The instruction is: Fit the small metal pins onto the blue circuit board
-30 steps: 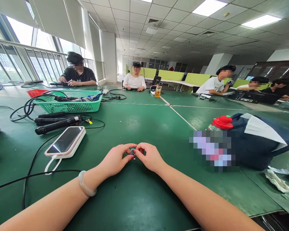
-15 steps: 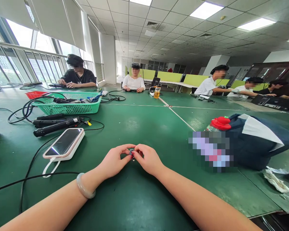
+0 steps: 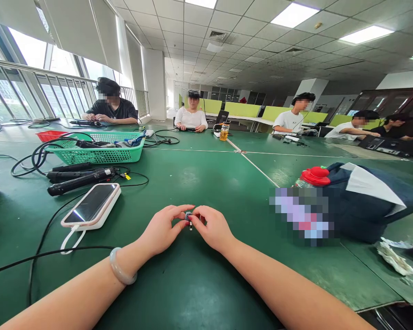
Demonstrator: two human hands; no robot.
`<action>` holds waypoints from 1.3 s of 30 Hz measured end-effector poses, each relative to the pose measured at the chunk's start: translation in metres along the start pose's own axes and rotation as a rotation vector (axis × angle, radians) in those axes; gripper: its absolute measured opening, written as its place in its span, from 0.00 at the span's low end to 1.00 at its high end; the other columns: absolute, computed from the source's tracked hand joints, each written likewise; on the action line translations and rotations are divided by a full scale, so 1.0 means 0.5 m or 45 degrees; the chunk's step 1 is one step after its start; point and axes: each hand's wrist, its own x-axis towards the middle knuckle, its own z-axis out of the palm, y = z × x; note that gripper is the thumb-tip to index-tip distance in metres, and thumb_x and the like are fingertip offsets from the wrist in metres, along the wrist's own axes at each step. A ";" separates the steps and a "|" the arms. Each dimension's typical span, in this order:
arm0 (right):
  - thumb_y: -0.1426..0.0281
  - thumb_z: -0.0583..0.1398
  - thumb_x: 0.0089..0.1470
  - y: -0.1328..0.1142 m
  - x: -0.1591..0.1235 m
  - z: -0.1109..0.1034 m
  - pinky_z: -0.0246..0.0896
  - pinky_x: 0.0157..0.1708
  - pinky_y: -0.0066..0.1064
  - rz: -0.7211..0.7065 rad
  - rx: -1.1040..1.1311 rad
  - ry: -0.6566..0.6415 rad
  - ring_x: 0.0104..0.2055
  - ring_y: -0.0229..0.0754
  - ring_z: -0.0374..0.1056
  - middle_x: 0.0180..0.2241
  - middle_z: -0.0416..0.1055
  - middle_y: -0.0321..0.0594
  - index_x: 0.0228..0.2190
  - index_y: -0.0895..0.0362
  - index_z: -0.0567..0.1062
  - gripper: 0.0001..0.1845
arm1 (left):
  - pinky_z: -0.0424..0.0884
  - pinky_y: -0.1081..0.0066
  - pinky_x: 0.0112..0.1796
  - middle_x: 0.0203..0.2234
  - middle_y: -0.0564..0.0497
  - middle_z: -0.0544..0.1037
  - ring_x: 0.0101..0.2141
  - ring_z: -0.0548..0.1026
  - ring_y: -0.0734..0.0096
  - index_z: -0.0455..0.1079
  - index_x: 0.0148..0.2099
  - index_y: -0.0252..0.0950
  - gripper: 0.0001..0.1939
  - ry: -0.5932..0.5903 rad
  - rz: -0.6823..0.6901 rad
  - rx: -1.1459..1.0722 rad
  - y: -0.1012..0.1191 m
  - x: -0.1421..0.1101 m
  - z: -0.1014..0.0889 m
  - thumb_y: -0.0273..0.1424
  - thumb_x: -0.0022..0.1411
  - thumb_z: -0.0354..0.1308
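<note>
Close to the front middle of the green table, my left hand [image 3: 164, 229] and my right hand [image 3: 212, 228] meet fingertip to fingertip. Pinched between them is a small blue-grey piece [image 3: 188, 215], too small to tell its kind. A short, light-coloured narrow part [image 3: 191, 226] sticks out below it, beside my right thumb. Both hands curl closed around this piece, and my fingers cover much of it. A pale bangle [image 3: 121, 266] circles my left wrist.
At left lie a phone [image 3: 95, 206] with a white cable, black cylindrical devices [image 3: 82, 181] and a green basket [image 3: 99, 156] of cables. To the right are a red-lidded bottle [image 3: 315, 176] and a dark blue bag [image 3: 361, 206]. Several people sit around the table [image 3: 192, 293].
My hands stay in nearly the same place, with my left fingers shifted slightly on the small piece. At far right, a person in white has drawn back an outstretched arm.
</note>
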 end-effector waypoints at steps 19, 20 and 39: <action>0.65 0.53 0.56 -0.001 -0.002 -0.001 0.56 0.30 0.27 -0.022 0.009 -0.004 0.28 0.35 0.63 0.27 0.69 0.35 0.31 0.55 0.71 0.09 | 0.66 0.65 0.45 0.32 0.53 0.77 0.39 0.72 0.66 0.65 0.53 0.44 0.20 -0.035 -0.025 -0.091 0.000 0.000 0.001 0.32 0.56 0.52; 0.65 0.53 0.56 0.001 -0.002 0.000 0.56 0.31 0.27 -0.039 0.003 -0.008 0.28 0.36 0.63 0.27 0.70 0.36 0.31 0.55 0.71 0.09 | 0.66 0.66 0.45 0.32 0.53 0.77 0.38 0.73 0.67 0.65 0.53 0.44 0.20 -0.036 -0.023 -0.089 0.000 0.000 0.001 0.33 0.56 0.52; 0.68 0.50 0.60 0.023 0.003 -0.001 0.58 0.36 0.29 -0.118 -0.197 -0.129 0.35 0.38 0.66 0.31 0.72 0.38 0.33 0.56 0.75 0.14 | 0.65 0.64 0.42 0.38 0.50 0.73 0.39 0.70 0.64 0.67 0.45 0.41 0.16 -0.046 -0.060 0.128 0.008 -0.002 -0.004 0.27 0.56 0.46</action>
